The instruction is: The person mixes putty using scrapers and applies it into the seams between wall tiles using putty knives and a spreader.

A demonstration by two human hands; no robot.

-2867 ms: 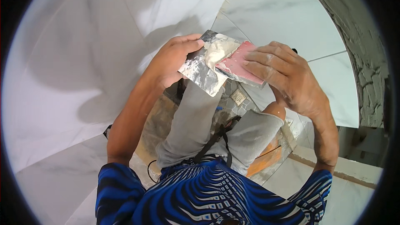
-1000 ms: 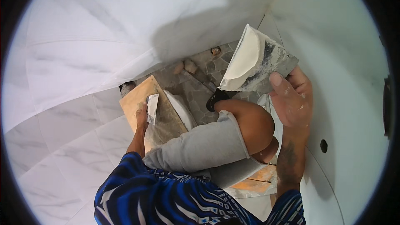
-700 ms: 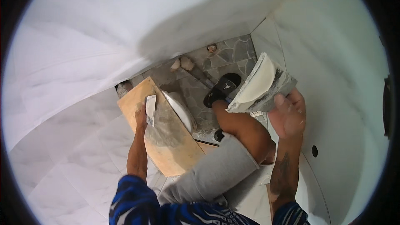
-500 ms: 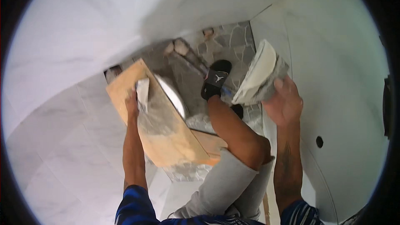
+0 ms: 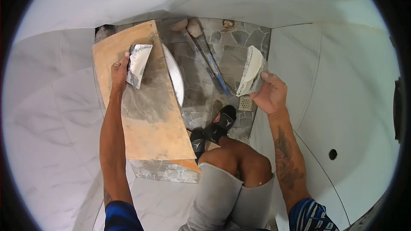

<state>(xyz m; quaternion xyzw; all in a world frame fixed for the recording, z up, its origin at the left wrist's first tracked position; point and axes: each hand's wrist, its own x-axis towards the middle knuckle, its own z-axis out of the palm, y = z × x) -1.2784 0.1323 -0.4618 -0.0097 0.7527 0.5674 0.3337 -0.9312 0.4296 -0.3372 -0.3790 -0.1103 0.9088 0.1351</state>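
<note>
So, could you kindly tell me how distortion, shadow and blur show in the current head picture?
Head view: fisheye distortion bows the lower edge of the upper wall; head view: a broad soft shadow dims that wall; head view: the left hand and right hand look fairly sharp, without strong blur.

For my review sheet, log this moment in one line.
left hand: metal spreader, over wooden board | right hand: second spreader bearing pale paste
</note>
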